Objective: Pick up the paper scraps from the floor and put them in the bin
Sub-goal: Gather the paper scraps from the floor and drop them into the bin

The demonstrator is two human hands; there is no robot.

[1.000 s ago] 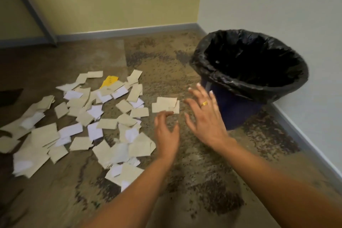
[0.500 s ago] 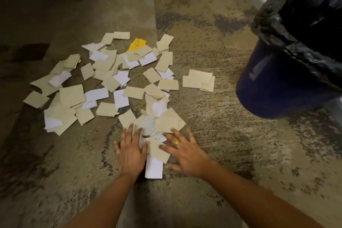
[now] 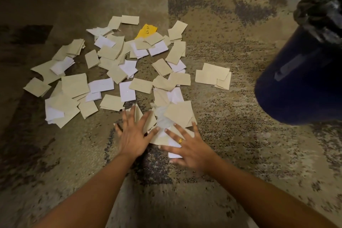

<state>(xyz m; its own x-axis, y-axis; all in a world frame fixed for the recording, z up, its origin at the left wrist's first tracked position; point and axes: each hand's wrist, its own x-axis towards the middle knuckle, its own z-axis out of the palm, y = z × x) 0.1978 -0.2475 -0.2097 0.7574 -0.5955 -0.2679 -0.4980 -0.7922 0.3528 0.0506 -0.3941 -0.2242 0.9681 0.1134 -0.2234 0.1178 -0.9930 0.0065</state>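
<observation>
Several tan and white paper scraps (image 3: 118,72) lie scattered over the carpet, with one yellow scrap (image 3: 147,30) at the far side. My left hand (image 3: 132,135) and my right hand (image 3: 188,146) rest flat, fingers spread, on the nearest cluster of scraps (image 3: 177,113). The fingertips press on the paper; neither hand has closed around any piece. A gold ring sits on my right hand. The dark blue bin (image 3: 303,87) with a black liner stands at the right edge, only partly in view.
Three tan scraps (image 3: 212,77) lie apart between the main spread and the bin. The mottled brown carpet (image 3: 231,144) stretches around. A strip of white wall shows at the top right corner.
My view has dropped closer to the floor. Both hands came down from mid-air onto the nearest scraps and have drawn them slightly together.
</observation>
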